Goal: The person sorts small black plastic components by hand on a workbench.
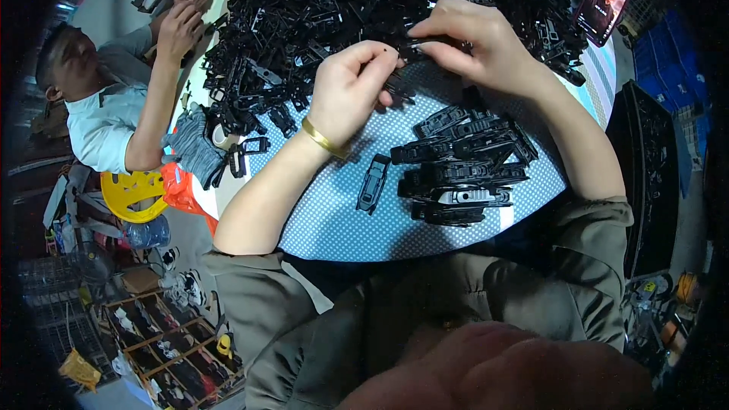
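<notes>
My left hand (348, 89), with a gold bracelet at the wrist, is closed in a pinch at the near edge of the heap. A black plastic part (400, 93) shows at its fingers, mostly hidden. Just across from it, my right hand (480, 44) pinches with thumb and forefinger; what lies between those tips blends into the dark heap. The large heap of black plastic parts (292, 11) spreads over the far table. Nearer me, several long black parts (467, 171) lie stacked in rows. One single black part (372, 184) rests apart, left of that stack.
The table has a light dotted cover (326, 220). Grey gloves (196, 140) and a tape roll (220, 135) lie at its left edge. A phone (602, 4) stands far right. Across on the left sits another person (114, 118), hands raised, beside a yellow stool (133, 196).
</notes>
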Motion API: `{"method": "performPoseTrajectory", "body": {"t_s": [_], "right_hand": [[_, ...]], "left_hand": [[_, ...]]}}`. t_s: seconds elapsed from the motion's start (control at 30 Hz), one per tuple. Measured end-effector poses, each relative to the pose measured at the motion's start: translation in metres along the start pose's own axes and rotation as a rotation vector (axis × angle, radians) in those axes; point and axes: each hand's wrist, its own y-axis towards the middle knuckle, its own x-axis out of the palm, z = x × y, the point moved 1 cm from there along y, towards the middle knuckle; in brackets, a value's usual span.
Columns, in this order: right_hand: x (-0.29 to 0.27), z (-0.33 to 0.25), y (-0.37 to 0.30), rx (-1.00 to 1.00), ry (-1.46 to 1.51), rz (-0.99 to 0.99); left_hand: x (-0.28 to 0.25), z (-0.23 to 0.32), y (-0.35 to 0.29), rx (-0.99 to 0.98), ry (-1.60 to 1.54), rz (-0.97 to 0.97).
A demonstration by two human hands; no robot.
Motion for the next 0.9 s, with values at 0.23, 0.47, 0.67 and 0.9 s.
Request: {"method": "performPoseTrajectory", "body": {"t_s": [0.23, 0.47, 0.67, 0.9], "right_hand": [[-0.015, 0.005, 0.004, -0.328, -0.480, 0.216], [-0.003, -0.001, 0.001, 0.323, 0.101, 0.193], [0.013, -0.011, -0.003, 0.246, 0.024, 0.131], [0.020, -0.015, -0.004, 0.155, -0.115, 0.137]], "left_hand": [[-0.013, -0.020, 0.008, -0.421, -0.862, -0.330], [-0.010, -0.009, 0.008, -0.055, -0.680, 0.046], [0.004, -0.011, 0.004, -0.038, -0.505, -0.011], [0.010, -0.019, 0.001, 0.011, -0.400, 0.007]]}}
